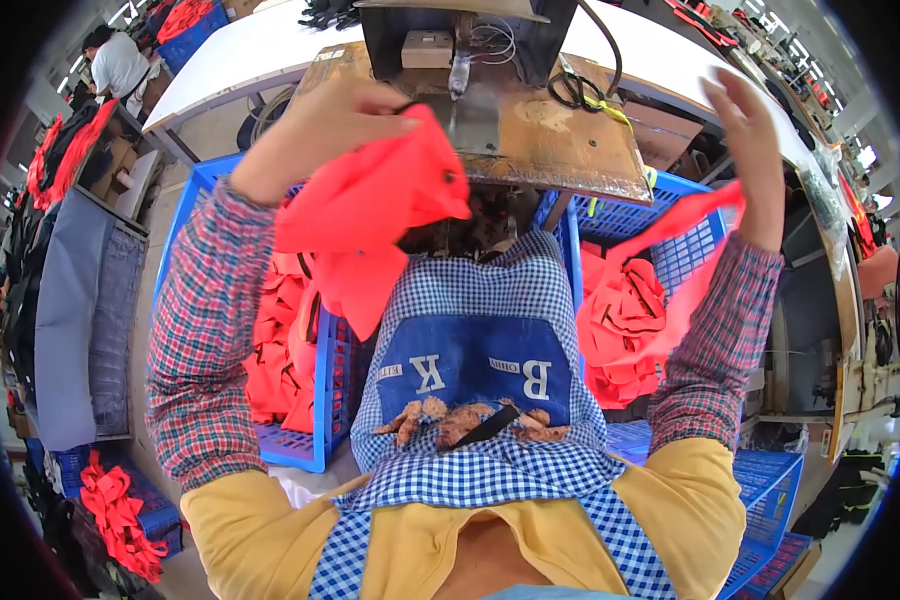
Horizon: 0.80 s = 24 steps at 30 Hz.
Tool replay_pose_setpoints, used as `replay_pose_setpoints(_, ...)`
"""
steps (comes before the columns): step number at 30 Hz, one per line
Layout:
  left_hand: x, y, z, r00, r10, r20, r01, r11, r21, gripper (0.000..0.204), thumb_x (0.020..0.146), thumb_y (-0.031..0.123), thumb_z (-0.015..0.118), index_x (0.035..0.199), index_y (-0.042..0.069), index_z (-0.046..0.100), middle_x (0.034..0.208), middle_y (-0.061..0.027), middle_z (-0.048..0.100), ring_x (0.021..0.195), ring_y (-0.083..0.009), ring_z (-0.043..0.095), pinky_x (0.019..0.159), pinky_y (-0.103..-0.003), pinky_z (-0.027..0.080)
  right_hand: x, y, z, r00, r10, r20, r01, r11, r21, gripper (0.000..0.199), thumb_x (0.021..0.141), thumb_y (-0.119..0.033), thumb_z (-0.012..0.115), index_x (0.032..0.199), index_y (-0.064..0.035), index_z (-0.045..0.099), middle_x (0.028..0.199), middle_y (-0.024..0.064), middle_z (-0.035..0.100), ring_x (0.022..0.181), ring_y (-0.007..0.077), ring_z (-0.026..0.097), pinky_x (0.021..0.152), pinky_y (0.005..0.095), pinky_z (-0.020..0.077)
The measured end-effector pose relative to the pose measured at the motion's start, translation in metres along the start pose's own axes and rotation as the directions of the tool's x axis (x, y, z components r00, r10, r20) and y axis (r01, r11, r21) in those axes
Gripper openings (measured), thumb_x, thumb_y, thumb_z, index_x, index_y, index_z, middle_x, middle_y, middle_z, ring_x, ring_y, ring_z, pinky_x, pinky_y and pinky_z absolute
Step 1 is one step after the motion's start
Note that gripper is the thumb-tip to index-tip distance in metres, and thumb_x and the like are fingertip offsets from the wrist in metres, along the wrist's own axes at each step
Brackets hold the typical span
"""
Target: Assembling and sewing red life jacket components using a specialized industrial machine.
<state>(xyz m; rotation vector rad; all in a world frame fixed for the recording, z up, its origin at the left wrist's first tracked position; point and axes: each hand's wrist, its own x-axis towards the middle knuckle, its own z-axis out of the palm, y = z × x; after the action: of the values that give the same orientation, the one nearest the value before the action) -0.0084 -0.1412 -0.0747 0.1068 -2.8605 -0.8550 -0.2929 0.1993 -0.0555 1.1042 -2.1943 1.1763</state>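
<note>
My left hand (335,125) is closed on a bright coral-red fabric piece (375,190) at the left front corner of the worn wooden machine table (560,135). The piece hangs folded over the left blue basket and has a small dark spot near its right end. My right hand (748,125), slightly blurred, is raised at the right with its fingers stretched out. Beside its wrist a coral-red fabric strip (685,255) runs down toward the right basket; I cannot see anything gripped in the fingers. A machine head (460,75) stands over a metal plate between my hands.
Blue baskets (322,400) (705,205) stand either side of my lap, holding red pieces. Black-handled scissors (575,90) lie on the table's right side. My checked apron (480,270) carries thread scraps. A person (120,65) stands far left, near stacked fabric.
</note>
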Motion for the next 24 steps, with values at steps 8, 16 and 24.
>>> replay_pose_setpoints(8,-0.025,0.123,0.027,0.975,0.202,-0.091,-0.219,0.936,-0.274,0.039,0.095,0.028,0.059,0.119,-0.003,0.056,0.098,-0.0047,0.063,0.088,-0.0067,0.056,0.076,-0.024,0.046,-0.086,-0.152,0.031,0.817,-0.242,0.523,-0.076,0.854,0.515,0.022,0.084,-0.009,0.068,0.104,0.0002,0.066,0.088,0.0075,0.067,0.082,0.0126,0.063,0.071,0.0253,0.0478)
replay_pose_setpoints(16,-0.04,0.15,0.051,0.939,0.274,0.21,-0.086,0.775,-0.626,0.044,0.095,0.032,0.059,0.116,-0.007,0.053,0.097,0.0012,0.057,0.09,-0.0051,0.049,0.08,-0.022,0.043,-0.115,-0.109,0.021,0.966,0.008,0.257,-0.252,0.236,0.938,0.024,0.081,-0.004,0.068,0.104,0.0018,0.064,0.088,0.003,0.067,0.076,0.0096,0.063,0.072,0.0216,0.0495)
replay_pose_setpoints(24,-0.024,0.104,0.07,0.984,0.114,0.14,-0.072,0.959,-0.275,0.028,0.09,0.022,0.062,0.098,-0.004,0.057,0.079,-0.0042,0.054,0.074,-0.0085,0.046,0.067,-0.026,0.043,-0.125,-0.091,0.036,0.932,-0.077,0.355,-0.199,0.71,0.676,0.047,0.084,-0.015,0.069,0.125,-0.0002,0.054,0.117,0.0089,0.061,0.111,0.0174,0.056,0.095,0.0303,0.0428)
